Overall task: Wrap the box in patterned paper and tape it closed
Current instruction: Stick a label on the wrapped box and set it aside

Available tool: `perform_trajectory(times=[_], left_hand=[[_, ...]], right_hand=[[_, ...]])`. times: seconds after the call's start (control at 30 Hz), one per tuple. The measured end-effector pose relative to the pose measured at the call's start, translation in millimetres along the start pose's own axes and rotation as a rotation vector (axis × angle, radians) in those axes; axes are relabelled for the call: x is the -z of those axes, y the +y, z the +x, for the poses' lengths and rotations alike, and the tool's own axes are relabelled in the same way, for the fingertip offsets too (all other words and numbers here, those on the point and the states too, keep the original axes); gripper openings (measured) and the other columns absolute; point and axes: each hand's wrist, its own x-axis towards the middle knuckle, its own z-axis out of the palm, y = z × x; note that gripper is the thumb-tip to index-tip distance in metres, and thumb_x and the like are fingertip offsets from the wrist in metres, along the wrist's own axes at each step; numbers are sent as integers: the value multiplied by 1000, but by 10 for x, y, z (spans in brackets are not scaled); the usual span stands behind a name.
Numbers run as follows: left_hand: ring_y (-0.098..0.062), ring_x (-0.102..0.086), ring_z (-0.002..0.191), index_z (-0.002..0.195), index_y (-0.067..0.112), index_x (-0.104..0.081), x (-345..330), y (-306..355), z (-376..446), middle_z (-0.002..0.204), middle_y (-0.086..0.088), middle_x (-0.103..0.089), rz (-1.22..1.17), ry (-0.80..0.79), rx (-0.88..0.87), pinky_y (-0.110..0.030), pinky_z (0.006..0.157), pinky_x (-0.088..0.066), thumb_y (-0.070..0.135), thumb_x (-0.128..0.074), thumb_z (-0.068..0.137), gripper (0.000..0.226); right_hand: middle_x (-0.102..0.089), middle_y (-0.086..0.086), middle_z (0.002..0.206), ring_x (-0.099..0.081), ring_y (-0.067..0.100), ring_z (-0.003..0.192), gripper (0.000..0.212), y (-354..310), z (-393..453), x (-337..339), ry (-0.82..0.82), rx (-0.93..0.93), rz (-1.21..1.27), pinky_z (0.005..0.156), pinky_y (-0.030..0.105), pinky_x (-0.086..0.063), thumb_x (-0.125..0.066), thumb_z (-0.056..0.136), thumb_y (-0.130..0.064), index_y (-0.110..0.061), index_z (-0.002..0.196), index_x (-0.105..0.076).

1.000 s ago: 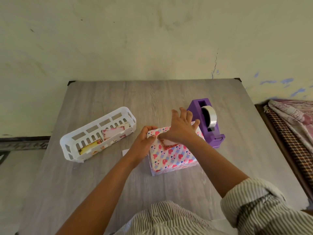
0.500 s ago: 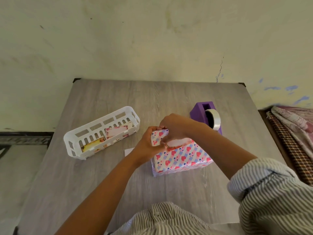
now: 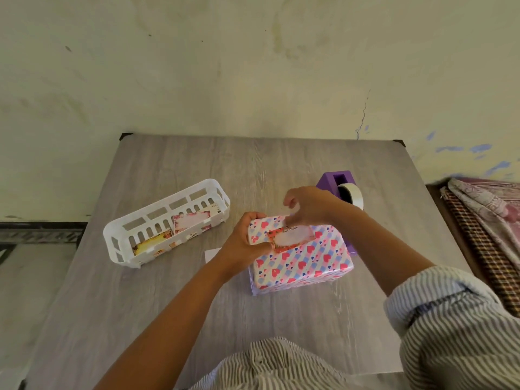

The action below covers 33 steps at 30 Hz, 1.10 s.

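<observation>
The left hand (image 3: 244,243) clasps the wrapped box (image 3: 302,256) on the tabletop (image 3: 180,299), thumb on a label (image 3: 291,238); the right hand (image 3: 308,205) hovers, grip loosely curled, pinching nothing visible.

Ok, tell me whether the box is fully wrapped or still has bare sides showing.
Wrapped, as far as visible: heart-patterned paper covers the box on its top and near side, with a greeting label on top. Its far sides are hidden.

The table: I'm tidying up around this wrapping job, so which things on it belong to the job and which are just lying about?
In use:
wrapped box
label on the box
tape dispenser
left hand, right hand

Lying about:
white basket of cards
paper scrap
cloth beside the table
</observation>
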Motion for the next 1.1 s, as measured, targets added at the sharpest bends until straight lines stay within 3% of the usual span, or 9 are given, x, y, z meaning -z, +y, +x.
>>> perform_trajectory(times=[0.1, 0.27, 0.43, 0.53, 0.57, 0.63, 0.73, 0.93, 1.1], left_hand=[[-13, -58, 106, 121, 30, -36, -4, 1, -1, 119, 5, -53, 11, 6, 1, -34, 89, -54, 19, -73, 81, 55], [-10, -58, 102, 117, 33, -36, -6, -3, -5, 117, 7, -54, 21, 25, -3, -24, 81, -54, 20, -73, 81, 53], [-10, -58, 104, 121, 31, -37, -14, -10, -16, 117, 9, -54, 5, 18, 2, -26, 82, -54, 21, -73, 81, 55], [-11, -59, 104, 121, 30, -37, -25, 7, -14, 115, 8, -55, -29, 15, 20, -27, 82, -54, 18, -72, 81, 54], [-12, -59, 103, 120, 29, -37, -38, 18, -15, 114, 7, -55, -38, 22, 23, -28, 82, -54, 17, -71, 82, 52], [-15, -61, 101, 120, 28, -39, -57, 27, -12, 112, 5, -56, -55, 62, 16, -28, 82, -53, 20, -65, 87, 43], [-17, -62, 99, 119, 27, -42, -73, 24, -20, 112, 2, -58, -66, 114, -6, -27, 80, -54, 25, -56, 93, 29], [-9, -62, 91, 120, 25, -41, -151, 17, -37, 108, 6, -57, -57, 191, -23, -17, 66, -51, 20, -51, 96, 26], [-9, -63, 88, 120, 24, -40, -164, 8, -91, 107, 6, -57, -111, 168, -16, -14, 61, -50, 19, -51, 95, 28]], right_hand=[[-59, -1, 122, -57, 16, 102, 52, 262, -75, 47, -8, -94, 112, 90, 30, -49, -72, 78, -40, -19, 122, -55], [-49, -3, 135, -40, 23, 127, 65, 52, 8, -197, 49, -50, 109, 106, 49, -34, -72, 76, -48, -26, 131, -47], [-60, 1, 120, -57, 18, 103, 48, 395, -139, -26, 37, -157, 276, 89, 29, -48, -72, 81, -33, -13, 122, -57], [-61, 3, 120, -57, 17, 100, 42, 418, -205, -65, 141, -190, 316, 85, 28, -47, -70, 82, -29, -15, 120, -58], [-56, 2, 128, -52, 19, 112, 50, 350, -214, -123, 208, -194, 323, 95, 35, -44, -71, 81, -31, -19, 126, -53], [-35, -1, 146, -26, 25, 138, 73, 130, -225, -248, 279, -182, 242, 113, 53, -19, -71, 77, -43, -28, 139, -36], [0, 0, 158, 10, 26, 145, 99, -153, -282, -461, 206, -147, 129, 112, 59, 8, -68, 73, -58, -27, 149, -12], [19, 2, 157, 25, 29, 142, 111, -72, -489, -673, 175, -220, 71, 110, 59, 13, -63, 71, -68, -25, 150, 3], [21, 2, 157, 22, 31, 143, 122, 23, -463, -533, 129, -250, 106, 111, 60, 9, -71, 65, -65, -27, 150, 8]])
